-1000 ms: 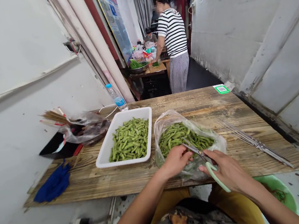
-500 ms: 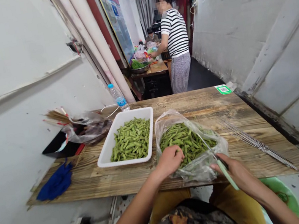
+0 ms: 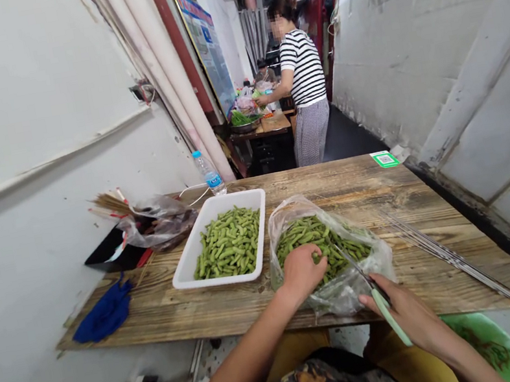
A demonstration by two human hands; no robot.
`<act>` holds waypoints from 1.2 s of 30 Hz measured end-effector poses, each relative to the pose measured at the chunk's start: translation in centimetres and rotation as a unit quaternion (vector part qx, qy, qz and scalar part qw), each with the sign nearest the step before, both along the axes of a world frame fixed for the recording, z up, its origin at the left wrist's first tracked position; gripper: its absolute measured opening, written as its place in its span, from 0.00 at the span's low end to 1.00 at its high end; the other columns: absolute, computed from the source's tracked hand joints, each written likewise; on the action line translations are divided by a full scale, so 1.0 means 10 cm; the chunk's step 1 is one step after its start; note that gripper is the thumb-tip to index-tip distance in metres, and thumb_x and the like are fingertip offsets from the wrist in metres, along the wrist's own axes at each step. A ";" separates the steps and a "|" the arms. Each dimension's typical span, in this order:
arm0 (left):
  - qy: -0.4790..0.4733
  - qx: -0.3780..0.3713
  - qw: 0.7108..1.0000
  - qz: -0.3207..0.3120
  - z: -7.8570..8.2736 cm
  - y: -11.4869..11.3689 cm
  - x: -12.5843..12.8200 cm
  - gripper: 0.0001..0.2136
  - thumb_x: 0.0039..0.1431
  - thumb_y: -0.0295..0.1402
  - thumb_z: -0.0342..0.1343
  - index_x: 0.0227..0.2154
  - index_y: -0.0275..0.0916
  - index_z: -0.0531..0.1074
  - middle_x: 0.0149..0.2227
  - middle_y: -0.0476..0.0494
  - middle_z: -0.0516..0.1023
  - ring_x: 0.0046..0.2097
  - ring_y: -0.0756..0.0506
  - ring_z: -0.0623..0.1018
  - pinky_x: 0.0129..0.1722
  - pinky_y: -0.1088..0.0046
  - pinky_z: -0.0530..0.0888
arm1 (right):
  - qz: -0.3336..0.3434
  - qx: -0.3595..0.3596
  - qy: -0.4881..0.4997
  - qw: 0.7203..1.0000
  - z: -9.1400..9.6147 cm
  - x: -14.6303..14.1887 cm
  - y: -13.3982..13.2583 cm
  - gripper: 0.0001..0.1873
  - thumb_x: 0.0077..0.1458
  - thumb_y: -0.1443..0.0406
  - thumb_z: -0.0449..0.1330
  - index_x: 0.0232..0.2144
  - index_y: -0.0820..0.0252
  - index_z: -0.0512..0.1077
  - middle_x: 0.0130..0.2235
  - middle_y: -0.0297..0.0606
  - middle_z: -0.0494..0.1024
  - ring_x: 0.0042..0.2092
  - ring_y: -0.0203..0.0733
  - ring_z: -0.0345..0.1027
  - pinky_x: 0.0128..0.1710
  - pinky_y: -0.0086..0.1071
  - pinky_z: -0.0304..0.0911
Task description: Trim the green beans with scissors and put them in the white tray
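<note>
In the head view my right hand (image 3: 408, 307) grips scissors (image 3: 392, 319) with pale green handles, their blades pointing up and left over the pods. My left hand (image 3: 302, 268) is curled at the near left of a clear plastic bag (image 3: 340, 298), fingertips pinched on an edamame pod (image 3: 317, 257), mostly hidden by the fingers. Green edamame pods (image 3: 302, 230) fill the opened bag. Left of it stands a white plastic tray (image 3: 182, 276), heaped with more edamame pods (image 3: 227, 243).
Metal skewers (image 3: 448, 252) lie at the right of the wooden table (image 3: 331, 174). A blue cloth (image 3: 102, 317), a black box (image 3: 117, 248) with wooden sticks and a water bottle (image 3: 210, 174) are leftward. A green basin (image 3: 496, 339) stands below. Another person (image 3: 303, 70) works at the back.
My left hand has moved right over the bag, closer to the scissors. The scissor blades now reach lower among the pods, looking slightly parted. The camera view has shifted slightly.
</note>
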State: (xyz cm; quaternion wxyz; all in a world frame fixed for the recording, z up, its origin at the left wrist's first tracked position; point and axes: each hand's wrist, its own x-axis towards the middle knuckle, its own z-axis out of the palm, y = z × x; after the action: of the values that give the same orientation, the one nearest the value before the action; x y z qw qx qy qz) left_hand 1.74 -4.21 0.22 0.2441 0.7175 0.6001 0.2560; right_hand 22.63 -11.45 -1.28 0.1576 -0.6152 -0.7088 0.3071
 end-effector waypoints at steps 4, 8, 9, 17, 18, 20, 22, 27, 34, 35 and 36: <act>-0.219 -0.052 0.973 -0.053 0.05 -0.03 -0.03 0.10 0.52 0.37 0.55 0.26 0.35 0.70 0.27 0.47 0.74 0.27 0.52 0.68 0.30 0.77 0.63 | -0.012 0.016 0.017 1.000 0.04 0.01 0.00 0.29 0.55 0.52 0.52 0.54 0.64 0.64 0.51 0.51 0.74 0.51 0.52 0.69 0.49 0.41 0.63; -0.382 -0.226 0.892 -0.090 0.07 -0.07 -0.02 0.18 0.49 0.46 0.57 0.33 0.33 0.68 0.28 0.45 0.76 0.18 0.58 0.55 0.20 0.80 0.54 | -0.008 0.033 0.019 0.999 0.10 0.00 0.01 0.29 0.53 0.52 0.54 0.53 0.63 0.66 0.51 0.50 0.74 0.51 0.53 0.69 0.49 0.40 0.64; -0.399 -0.246 0.879 -0.089 0.07 -0.08 -0.02 0.21 0.47 0.46 0.58 0.35 0.32 0.68 0.27 0.45 0.76 0.17 0.59 0.54 0.19 0.80 0.52 | -0.004 0.033 0.018 0.999 0.11 -0.01 0.01 0.29 0.53 0.52 0.55 0.53 0.63 0.66 0.51 0.50 0.74 0.51 0.53 0.69 0.49 0.40 0.64; -0.278 -0.142 0.946 -0.092 0.13 -0.12 -0.06 0.16 0.50 0.44 0.55 0.25 0.35 0.77 0.26 0.44 0.77 0.27 0.50 0.71 0.28 0.77 0.65 | 0.005 0.031 0.025 0.999 0.12 0.01 0.03 0.26 0.53 0.55 0.56 0.53 0.59 0.68 0.51 0.48 0.75 0.51 0.53 0.69 0.49 0.40 0.64; -0.269 -0.132 0.949 -0.096 0.13 -0.12 -0.07 0.15 0.51 0.43 0.55 0.25 0.35 0.77 0.27 0.44 0.78 0.30 0.48 0.72 0.31 0.76 0.66 | 0.004 0.027 0.034 0.999 0.12 0.02 0.03 0.26 0.54 0.55 0.55 0.53 0.60 0.67 0.51 0.48 0.75 0.51 0.53 0.69 0.49 0.40 0.64; -0.262 -0.118 0.953 -0.100 0.12 -0.12 -0.08 0.14 0.52 0.41 0.54 0.26 0.35 0.77 0.28 0.44 0.78 0.32 0.47 0.73 0.36 0.75 0.67 | 0.020 0.014 0.061 0.998 0.15 0.02 0.02 0.26 0.55 0.55 0.54 0.54 0.60 0.66 0.51 0.46 0.75 0.51 0.52 0.69 0.49 0.38 0.64; -0.260 -0.110 0.953 -0.107 0.10 -0.13 -0.08 0.12 0.53 0.38 0.54 0.27 0.34 0.77 0.28 0.44 0.78 0.32 0.48 0.73 0.38 0.74 0.67 | 0.045 0.003 0.084 0.995 0.20 0.00 0.02 0.25 0.56 0.56 0.54 0.55 0.58 0.66 0.51 0.43 0.75 0.50 0.50 0.70 0.48 0.36 0.64; -0.257 -0.102 0.950 -0.145 0.04 -0.14 -0.07 0.11 0.53 0.34 0.53 0.23 0.34 0.75 0.26 0.46 0.77 0.31 0.49 0.72 0.35 0.75 0.65 | 0.048 -0.007 0.074 0.996 0.31 -0.05 0.00 0.24 0.54 0.56 0.56 0.51 0.59 0.70 0.47 0.41 0.78 0.47 0.50 0.72 0.45 0.34 0.65; -0.377 -0.200 0.898 -0.108 0.03 -0.14 -0.07 0.11 0.51 0.38 0.57 0.31 0.33 0.71 0.26 0.47 0.75 0.24 0.54 0.66 0.25 0.79 0.61 | 0.049 -0.009 0.078 0.996 0.20 -0.01 0.04 0.21 0.55 0.55 0.54 0.46 0.60 0.73 0.36 0.39 0.80 0.38 0.49 0.73 0.38 0.34 0.66; -0.409 -0.224 0.881 -0.084 0.02 -0.14 -0.07 0.13 0.50 0.39 0.58 0.32 0.34 0.69 0.25 0.48 0.73 0.21 0.56 0.63 0.22 0.80 0.58 | 0.040 -0.009 0.078 0.996 0.19 0.00 0.04 0.23 0.55 0.54 0.54 0.47 0.61 0.71 0.38 0.41 0.80 0.40 0.50 0.73 0.40 0.35 0.66; -0.441 -0.241 0.862 -0.059 0.02 -0.13 -0.07 0.14 0.49 0.40 0.59 0.32 0.33 0.69 0.23 0.51 0.71 0.19 0.57 0.60 0.19 0.81 0.55 | 0.031 -0.011 0.078 0.996 0.19 0.01 0.04 0.25 0.54 0.53 0.54 0.49 0.62 0.70 0.41 0.43 0.79 0.42 0.51 0.72 0.43 0.36 0.65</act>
State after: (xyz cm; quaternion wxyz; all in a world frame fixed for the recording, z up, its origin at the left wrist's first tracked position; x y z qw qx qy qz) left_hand 1.01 -5.47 0.43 0.6633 0.4825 0.4289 0.3786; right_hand 22.71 -11.09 0.60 0.1961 -0.5690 -0.7094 0.3669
